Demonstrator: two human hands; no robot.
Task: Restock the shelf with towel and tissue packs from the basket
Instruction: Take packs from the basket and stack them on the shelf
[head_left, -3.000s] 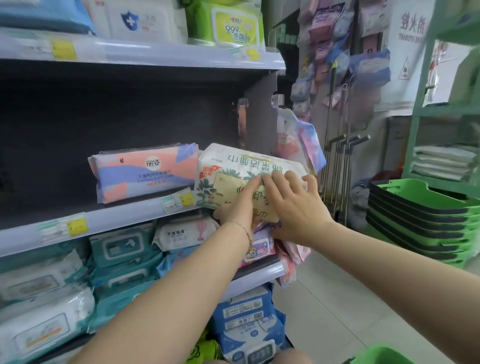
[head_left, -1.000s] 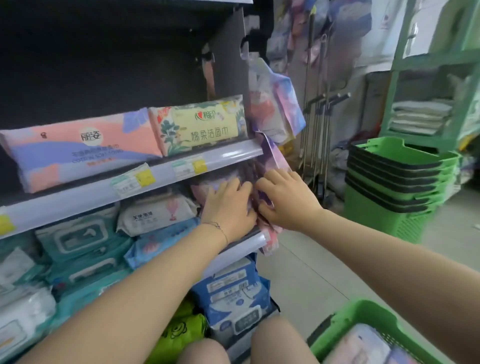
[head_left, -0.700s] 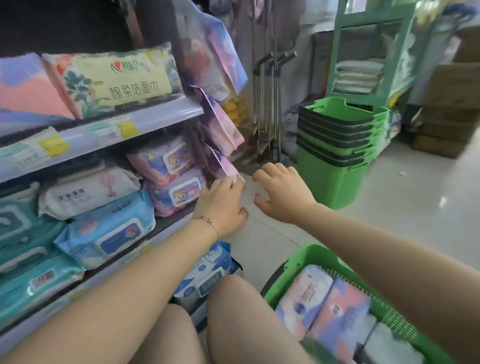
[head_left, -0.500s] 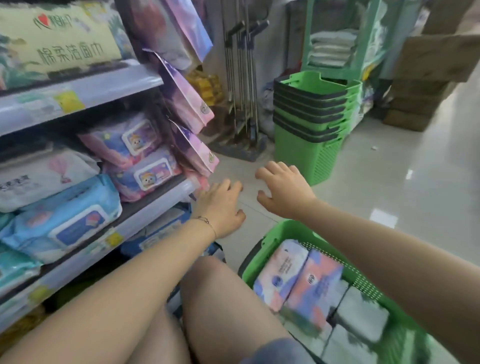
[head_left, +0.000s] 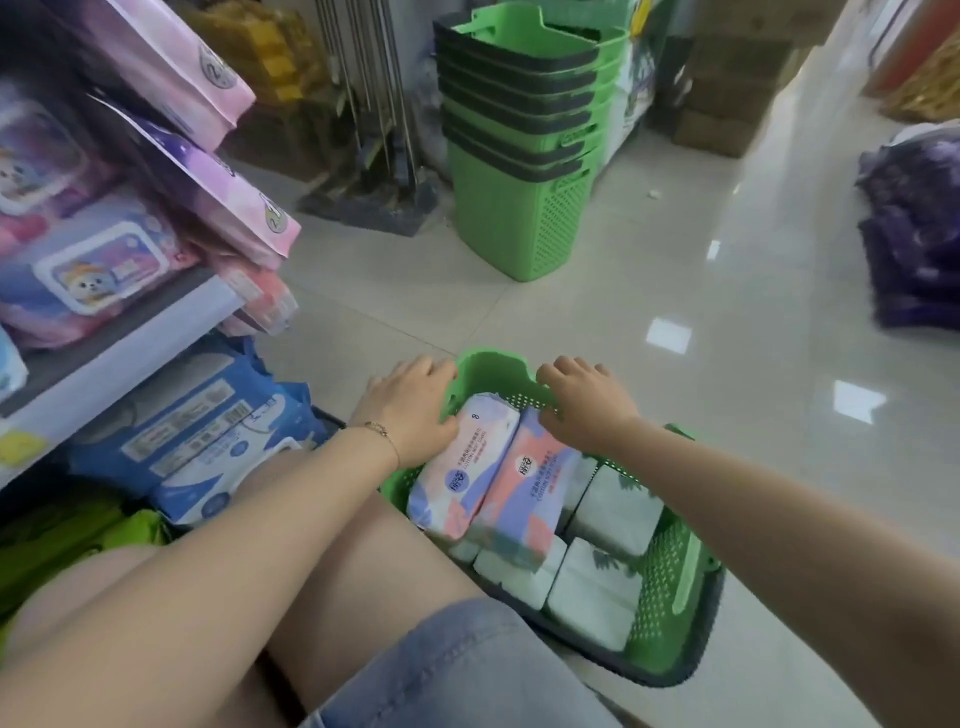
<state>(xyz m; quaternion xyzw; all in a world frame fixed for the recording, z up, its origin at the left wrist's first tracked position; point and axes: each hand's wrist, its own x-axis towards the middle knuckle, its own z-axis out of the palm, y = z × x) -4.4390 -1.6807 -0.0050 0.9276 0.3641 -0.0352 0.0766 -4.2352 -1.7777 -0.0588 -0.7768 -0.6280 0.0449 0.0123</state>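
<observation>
A green basket (head_left: 675, 587) stands on the floor by my right knee. In it lie two pink, purple and white towel packs side by side, the left pack (head_left: 462, 467) and the right pack (head_left: 524, 493), over several white tissue packs (head_left: 597, 592). My left hand (head_left: 410, 410) rests against the far left corner of the left pack, fingers spread. My right hand (head_left: 587, 405) hovers with curled fingers over the far end of the right pack. Neither pack is lifted. The shelf (head_left: 130, 358) is at my left.
Wipe packs (head_left: 88, 260) fill the shelf, and blue packs (head_left: 208, 431) sit below it. Pink packs (head_left: 208, 182) hang off the shelf end. A stack of green baskets (head_left: 519, 156) and mop poles (head_left: 374, 130) stand ahead. A purple bundle (head_left: 914, 234) lies at the right.
Both hands left the shelf, where the floral pack now stands, and dropped down to the basket. My view swung from the shelves to the floor and the basket.
</observation>
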